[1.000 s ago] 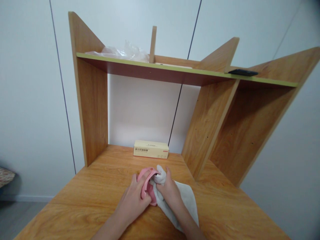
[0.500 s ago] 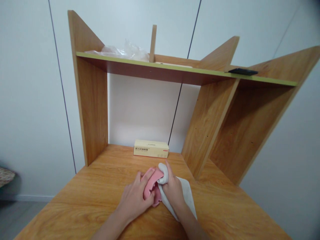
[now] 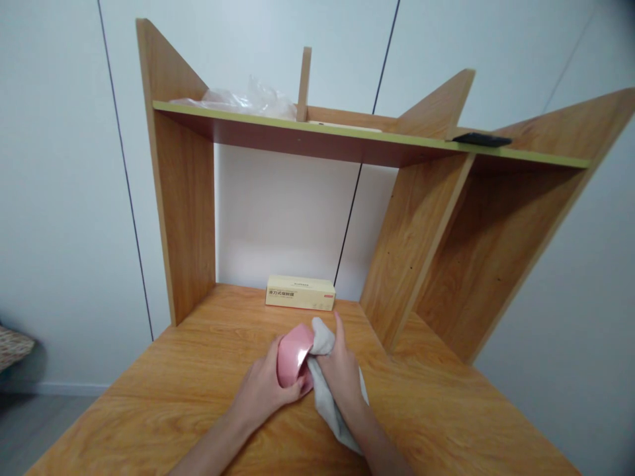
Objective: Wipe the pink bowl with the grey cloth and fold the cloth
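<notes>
My left hand (image 3: 265, 390) is wrapped round a glossy pink curved plastic object (image 3: 294, 352), its thumb at the lower edge. The kind of object is not clear, and the palm side is hidden by my fingers. A pale grey cloth (image 3: 325, 396) is bunched in my right hand (image 3: 341, 373), against the right side of the pink object. Its loose part hangs down beneath my right wrist. My right index finger points up and away from the cloth.
Behind my hands, a cream-coloured box (image 3: 300, 294) with printed text stands at the back of the wooden desk (image 3: 163, 396). Above is a shelf (image 3: 347, 140) bearing a clear plastic bag (image 3: 248, 99) and a flat black object (image 3: 482, 139). Upright wooden panels (image 3: 417, 244) rise on the right.
My left hand has turned the pink object, so its smooth outer face shows instead of the notched edge. The cloth's loose end has drawn in and hangs lower under my right hand.
</notes>
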### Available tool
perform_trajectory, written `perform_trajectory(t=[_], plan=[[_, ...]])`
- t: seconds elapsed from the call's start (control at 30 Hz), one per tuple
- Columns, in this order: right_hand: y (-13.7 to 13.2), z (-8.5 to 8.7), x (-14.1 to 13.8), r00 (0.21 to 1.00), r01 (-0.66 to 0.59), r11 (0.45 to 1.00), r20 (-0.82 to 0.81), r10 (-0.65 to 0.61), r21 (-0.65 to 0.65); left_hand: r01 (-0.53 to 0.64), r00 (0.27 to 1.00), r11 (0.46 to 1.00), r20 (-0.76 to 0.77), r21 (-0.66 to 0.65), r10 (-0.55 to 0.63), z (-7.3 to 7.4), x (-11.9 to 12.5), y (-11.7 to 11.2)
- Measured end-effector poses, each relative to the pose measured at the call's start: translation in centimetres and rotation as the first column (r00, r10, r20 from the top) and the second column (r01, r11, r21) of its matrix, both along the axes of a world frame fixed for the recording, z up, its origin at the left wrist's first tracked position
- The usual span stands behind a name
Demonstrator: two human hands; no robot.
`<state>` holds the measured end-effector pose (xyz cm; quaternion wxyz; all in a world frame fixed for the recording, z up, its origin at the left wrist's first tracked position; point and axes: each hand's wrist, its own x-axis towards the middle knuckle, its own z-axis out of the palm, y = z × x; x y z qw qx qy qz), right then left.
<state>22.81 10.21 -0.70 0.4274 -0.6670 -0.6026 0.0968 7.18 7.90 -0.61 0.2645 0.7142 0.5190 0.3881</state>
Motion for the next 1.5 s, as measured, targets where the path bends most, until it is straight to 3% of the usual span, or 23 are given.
perform_trajectory(t=[0.07, 0.13, 0.3, 0.37, 0.5, 0.6, 0.73, 0.83, 0.97, 1.1, 1.17, 1.27, 1.4, 1.5], plan=[[-0.1, 0.2, 0.4, 0.991, -0.007, 0.999, 0.136, 0.002, 0.036, 0.013, 0.998, 1.0, -0.065, 0.003, -0.012, 0.3, -0.1, -0.2], [0.1, -0.2, 0.7, 0.988, -0.052, 0.996, 0.152, 0.04, 0.075, 0.028, 0.995, 0.999, -0.098, 0.016, -0.027, 0.4, 0.0, -0.3], [1.3, -2.5, 0.8, 0.962, -0.229, 0.97, -0.136, 0.238, 0.076, 0.019, 0.991, 0.999, -0.131, 0.046, -0.013, 0.6, 0.1, -0.2], [1.5, -2.8, 0.8, 0.943, -0.271, 0.957, -0.17, 0.286, 0.105, 0.005, 0.99, 0.999, -0.139, 0.054, 0.003, 0.7, 0.1, -0.1], [0.7, -1.5, 0.9, 0.985, -0.17, 0.973, 0.057, 0.163, 0.154, -0.016, 0.985, 0.998, -0.172, 0.068, 0.027, 0.7, 0.2, -0.3], [0.2, -0.4, 1.1, 0.965, -0.171, 0.963, 0.235, 0.12, 0.21, -0.006, 0.977, 0.997, -0.21, 0.075, 0.021, 0.9, 0.2, -0.6], [0.3, -1.0, 1.3, 0.978, -0.176, 0.98, 0.128, 0.164, 0.088, -0.005, 0.96, 0.999, -0.278, 0.049, 0.019, 1.0, 0.1, -0.6], [0.6, -1.8, 1.2, 0.969, -0.235, 0.969, -0.061, 0.24, 0.074, -0.006, 0.983, 0.999, -0.181, 0.054, 0.016, 0.6, -0.1, -0.2], [0.8, -2.1, 0.4, 0.924, -0.229, 0.952, -0.262, 0.278, 0.203, 0.039, 0.994, 0.995, 0.102, 0.094, -0.049, -0.5, -0.1, 0.5], [1.1, -1.9, -0.4, 0.895, -0.23, 0.946, -0.332, 0.297, 0.227, 0.142, 0.957, 0.985, 0.24, 0.1, -0.163, -1.0, 0.1, 0.7], [1.2, -1.7, -0.4, 0.933, -0.198, 0.963, -0.265, 0.243, 0.184, 0.121, 0.954, 0.99, 0.265, 0.079, -0.138, -1.0, 0.2, 0.8], [0.9, -1.1, 0.0, 0.996, -0.084, 0.993, -0.033, 0.087, 0.078, 0.061, 0.972, 0.993, 0.222, 0.102, -0.083, -0.9, -0.1, 0.9], [0.4, -0.1, 0.5, 0.966, -0.045, 0.997, 0.257, 0.03, 0.055, 0.051, 0.993, 0.99, 0.1, 0.134, -0.065, -0.8, -0.3, 0.9], [0.5, 0.0, 0.6, 0.953, -0.075, 0.994, 0.299, 0.048, 0.079, 0.042, 0.998, 0.99, 0.047, 0.134, -0.048, -0.6, -0.3, 0.7]])
